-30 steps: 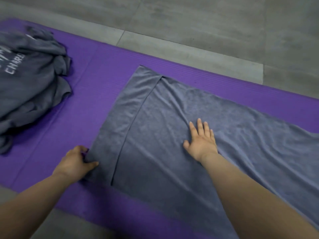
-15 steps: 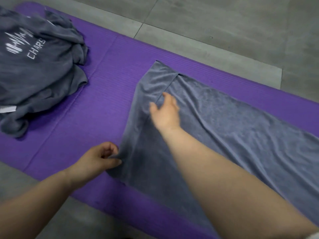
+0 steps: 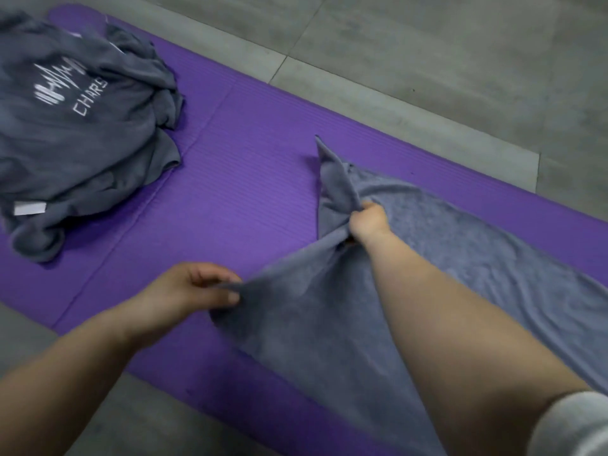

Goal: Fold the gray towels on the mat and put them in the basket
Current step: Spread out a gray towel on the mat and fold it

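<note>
Evidently to carry its end over for a fold, the left hand (image 3: 197,292) and right hand (image 3: 367,222) each pinch the soft gray terry towel's (image 3: 460,258) short edge, lifting it off the ribbed purple foam mat (image 3: 230,192).

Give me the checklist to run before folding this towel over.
1. Left hand pinches the near corner of the towel: ok.
2. Right hand grips the far edge just below its corner: ok.
3. Cloth smooth for folding: not ok, bunched between the hands.
4. Unfolded pile lies apart from it on the mat: ok.
5. Towel's other end: cannot tell, out of frame.
6. Basket within reach: cannot tell, none in view.
</note>
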### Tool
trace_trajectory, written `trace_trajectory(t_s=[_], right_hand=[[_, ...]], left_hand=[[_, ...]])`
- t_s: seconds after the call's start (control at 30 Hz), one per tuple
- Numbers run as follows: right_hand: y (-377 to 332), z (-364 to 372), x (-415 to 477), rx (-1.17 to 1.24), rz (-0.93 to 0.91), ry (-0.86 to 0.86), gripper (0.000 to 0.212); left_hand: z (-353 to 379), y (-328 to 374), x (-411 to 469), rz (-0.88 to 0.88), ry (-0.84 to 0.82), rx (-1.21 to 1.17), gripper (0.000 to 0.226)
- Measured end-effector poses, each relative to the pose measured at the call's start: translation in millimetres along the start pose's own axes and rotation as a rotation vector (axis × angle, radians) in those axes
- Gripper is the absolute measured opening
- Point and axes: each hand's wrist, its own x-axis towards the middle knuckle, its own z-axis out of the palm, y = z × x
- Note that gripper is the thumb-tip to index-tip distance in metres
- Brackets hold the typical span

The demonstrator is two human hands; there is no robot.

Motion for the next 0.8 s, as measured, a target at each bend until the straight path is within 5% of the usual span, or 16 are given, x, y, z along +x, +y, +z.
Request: trace_trajectory(t_s=[0.07, 0.13, 0.23, 0.37, 0.47, 0.57, 0.63, 0.73, 0.8], right_hand=[[-23, 1, 8, 0.087, -0.079, -0.019, 0.034], [-57, 12, 8, 0.231, -0.15, -0.102, 0.031], [-110, 33, -4, 0.408, -0.172, -0.23, 0.031], [-141, 43, -25, 0.586, -0.264, -0.316, 0.039], [-122, 16, -22, 0.663, -0.274, -0.263, 0.037], [-72, -33, -6, 0.717, -0.243, -0.153, 0.036], [-31, -72, -1, 0.713, -0.226, -0.097, 0.035], [38, -133, -11, 0.696, -0.189, -0.021, 0.032], [86, -172, -26, 0.676, -0.143, 0.045, 0.031]], left_hand=[[-15, 14, 3, 0.073, 0.16, -0.126, 0.05], [-31, 32, 4, 0.165, 0.235, -0.302, 0.011], [-59, 56, -2, 0.297, 0.368, -0.39, 0.053], [-56, 78, -8, 0.362, 0.373, -0.306, 0.036], [-21, 70, -7, 0.348, 0.239, -0.192, 0.014], [25, 63, 2, 0.249, 0.084, -0.01, 0.047], [63, 65, 9, 0.226, -0.073, 0.049, 0.014], [132, 61, 18, 0.206, -0.201, 0.186, 0.052], [181, 61, 19, 0.227, -0.298, 0.256, 0.042]])
